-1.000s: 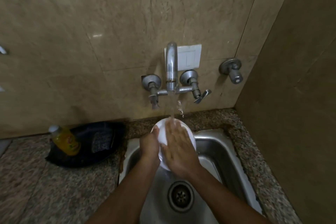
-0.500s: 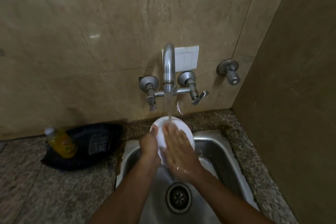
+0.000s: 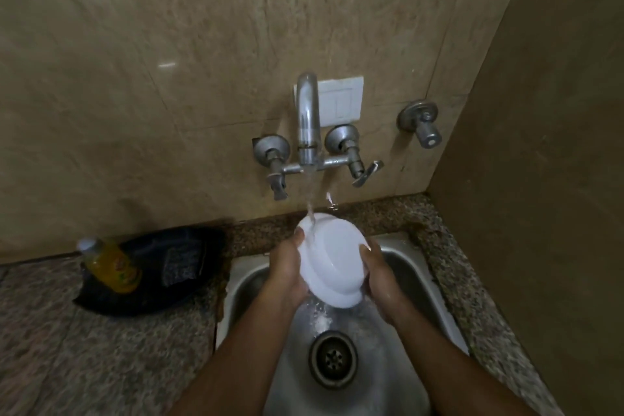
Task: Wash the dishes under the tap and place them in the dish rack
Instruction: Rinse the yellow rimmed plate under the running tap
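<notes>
While water runs from the shiny metal tap [image 3: 308,125], a round white plastic bowl [image 3: 332,263] sits tipped on its side above the steel sink [image 3: 410,272], its bottom facing us. The left hand [image 3: 287,272] curls around the bowl's left edge, and the right hand [image 3: 378,272] curls around the right edge, so both grip it. Water hits the top rim and pours down toward the round drain [image 3: 333,359]. I think the wet bowl could slip and fall, because water makes it slick. Water may also splash onto the speckled stone surface [image 3: 101,348], near the yellow soap bottle [image 3: 111,263]. No dish rack shows.
</notes>
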`<state>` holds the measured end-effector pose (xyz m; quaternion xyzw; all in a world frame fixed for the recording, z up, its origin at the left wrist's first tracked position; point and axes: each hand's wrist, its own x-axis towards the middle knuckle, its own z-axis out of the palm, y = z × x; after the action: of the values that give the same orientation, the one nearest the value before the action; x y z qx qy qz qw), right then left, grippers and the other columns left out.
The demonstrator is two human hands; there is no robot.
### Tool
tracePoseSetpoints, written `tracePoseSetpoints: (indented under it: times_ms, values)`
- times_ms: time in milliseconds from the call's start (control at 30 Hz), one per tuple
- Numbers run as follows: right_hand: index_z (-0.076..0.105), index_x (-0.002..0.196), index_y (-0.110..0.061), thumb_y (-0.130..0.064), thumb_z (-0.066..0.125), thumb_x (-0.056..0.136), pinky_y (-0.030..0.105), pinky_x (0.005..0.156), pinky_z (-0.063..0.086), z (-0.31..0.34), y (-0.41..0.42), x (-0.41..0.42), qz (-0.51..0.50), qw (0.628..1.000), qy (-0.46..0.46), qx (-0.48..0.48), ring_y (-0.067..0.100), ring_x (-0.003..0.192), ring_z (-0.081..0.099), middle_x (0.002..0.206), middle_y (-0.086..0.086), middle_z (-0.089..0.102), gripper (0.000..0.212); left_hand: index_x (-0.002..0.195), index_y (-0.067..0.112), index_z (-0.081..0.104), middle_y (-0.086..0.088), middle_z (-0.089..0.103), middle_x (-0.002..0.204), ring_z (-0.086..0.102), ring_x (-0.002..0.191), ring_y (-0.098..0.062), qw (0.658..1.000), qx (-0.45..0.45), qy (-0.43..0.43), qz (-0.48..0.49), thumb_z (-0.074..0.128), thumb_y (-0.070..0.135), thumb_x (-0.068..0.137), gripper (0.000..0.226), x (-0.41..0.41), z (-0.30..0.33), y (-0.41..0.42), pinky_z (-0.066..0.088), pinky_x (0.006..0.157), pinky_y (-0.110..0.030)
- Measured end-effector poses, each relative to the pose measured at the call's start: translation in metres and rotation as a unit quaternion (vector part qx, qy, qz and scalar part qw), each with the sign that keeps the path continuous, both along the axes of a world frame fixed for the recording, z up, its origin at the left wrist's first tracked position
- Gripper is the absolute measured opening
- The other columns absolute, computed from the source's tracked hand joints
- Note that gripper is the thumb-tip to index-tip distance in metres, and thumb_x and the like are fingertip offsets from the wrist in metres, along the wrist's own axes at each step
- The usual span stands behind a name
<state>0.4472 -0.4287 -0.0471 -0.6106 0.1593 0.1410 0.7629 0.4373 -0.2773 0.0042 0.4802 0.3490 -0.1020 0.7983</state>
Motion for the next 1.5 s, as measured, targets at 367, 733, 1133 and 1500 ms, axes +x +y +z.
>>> tracePoseSetpoints:
  times_ms: [367, 733, 1133, 1500]
  values:
    - [0.057, 0.13, 0.001, -0.021, 0.052, 0.099, 0.056, 0.104, 0.044, -0.006, -0.008, -0.004, -0.055, 0.975, 0.092, 0.194, 0.04, 0.116, 0.058, 0.132, 0.027, 0.058, 0.039, 0.123, -0.005, 0.06, -0.02, 0.07, 0.115, 0.067, 0.106, -0.035, 0.976, 0.003, -0.107, -0.192, 0.056, 0.009, 0.095, 0.032, -0.017, 0.038, 0.035, 0.055, 0.089, -0.049]
    - [0.06, 0.13, -0.006, -0.013, 0.05, 0.098, 0.062, 0.099, 0.045, 0.027, 0.003, -0.002, 0.092, 0.985, 0.003, 0.149, 0.043, 0.116, 0.06, 0.125, 0.021, 0.065, 0.034, 0.133, 0.014, 0.055, -0.013, 0.061, 0.133, 0.059, 0.12, -0.037, 0.989, -0.018, -0.069, -0.129, 0.061, 0.022, 0.091, 0.043, -0.058, 0.0, 0.1, 0.048, 0.095, -0.061]
    - [0.07, 0.103, -0.011, -0.013, 0.059, 0.092, 0.044, 0.074, 0.054, 0.051, 0.003, -0.013, 0.081, 0.99, -0.058, 0.096, 0.031, 0.09, 0.068, 0.104, 0.013, 0.073, 0.016, 0.118, 0.005, 0.058, -0.024, 0.057, 0.12, 0.061, 0.106, -0.047, 0.992, -0.031, 0.063, -0.105, 0.059, 0.05, 0.087, 0.055, -0.054, 0.019, 0.073, 0.051, 0.092, -0.06]
    - [0.049, 0.124, -0.02, 0.01, 0.047, 0.09, 0.037, 0.079, 0.051, 0.054, 0.001, -0.019, -0.015, 0.999, -0.032, 0.021, 0.028, 0.101, 0.06, 0.114, 0.007, 0.061, 0.046, 0.095, -0.007, 0.06, -0.024, 0.069, 0.083, 0.062, 0.085, -0.037, 0.996, -0.087, -0.033, 0.009, 0.032, -0.005, 0.08, 0.032, -0.039, 0.019, 0.027, 0.053, 0.077, -0.047]
